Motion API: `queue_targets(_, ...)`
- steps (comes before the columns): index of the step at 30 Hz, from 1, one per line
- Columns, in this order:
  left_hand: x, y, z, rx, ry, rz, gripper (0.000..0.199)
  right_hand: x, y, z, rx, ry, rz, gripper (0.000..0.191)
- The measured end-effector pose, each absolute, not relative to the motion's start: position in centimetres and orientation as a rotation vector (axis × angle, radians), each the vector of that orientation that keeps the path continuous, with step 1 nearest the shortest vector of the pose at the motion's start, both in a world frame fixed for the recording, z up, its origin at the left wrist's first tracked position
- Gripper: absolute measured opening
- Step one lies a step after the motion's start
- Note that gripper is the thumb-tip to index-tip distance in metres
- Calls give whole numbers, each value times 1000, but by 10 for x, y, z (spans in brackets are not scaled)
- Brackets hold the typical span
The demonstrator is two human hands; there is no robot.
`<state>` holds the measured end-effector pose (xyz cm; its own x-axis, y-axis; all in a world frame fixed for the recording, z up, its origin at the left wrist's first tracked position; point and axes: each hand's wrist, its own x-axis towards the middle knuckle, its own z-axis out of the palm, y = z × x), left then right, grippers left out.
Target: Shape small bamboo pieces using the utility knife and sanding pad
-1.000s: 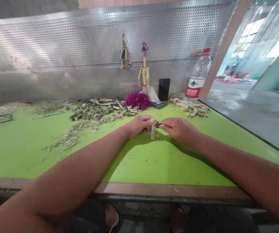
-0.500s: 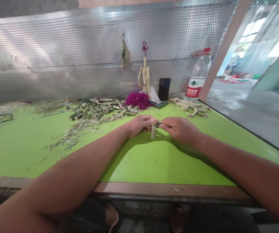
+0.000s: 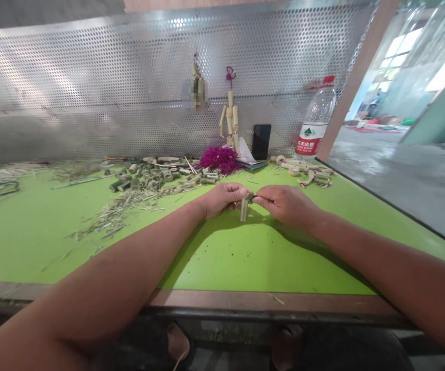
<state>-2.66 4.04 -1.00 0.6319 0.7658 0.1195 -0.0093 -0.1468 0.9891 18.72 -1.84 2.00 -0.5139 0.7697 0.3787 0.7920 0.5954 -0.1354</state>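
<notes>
A short green bamboo tube (image 3: 244, 209) stands upright between my hands, just above the green tabletop (image 3: 222, 257). My left hand (image 3: 222, 200) grips its upper end from the left. My right hand (image 3: 286, 205) pinches in from the right, with a small dark piece (image 3: 250, 197) at the tube's top between the fingertips. The fingers hide that top end, so I cannot tell exactly what the dark piece is. Both forearms rest toward the table's near edge.
Bamboo rings and tubes (image 3: 156, 175) and scattered shavings (image 3: 117, 214) lie left of my hands. Curved bamboo pieces (image 3: 303, 172) lie to the right. A jointed bamboo figure (image 3: 230, 118), magenta tassel (image 3: 219, 159), phone (image 3: 261, 142) and water bottle (image 3: 315, 121) stand before a perforated metal panel (image 3: 91, 87).
My hands have stayed almost in place around the bamboo tube, with only slight finger movement. The tube remains upright.
</notes>
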Motion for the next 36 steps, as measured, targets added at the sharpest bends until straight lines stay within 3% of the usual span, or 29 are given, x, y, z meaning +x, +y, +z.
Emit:
queue_targets(19,-26,41,-11,1558,641,755,41,185,-17,21,-1258,-2456,-27,36)
queue_targets(36,-27,42,-12,1546,672,761,42,173,-28,23,-1304,-2816,-279,31)
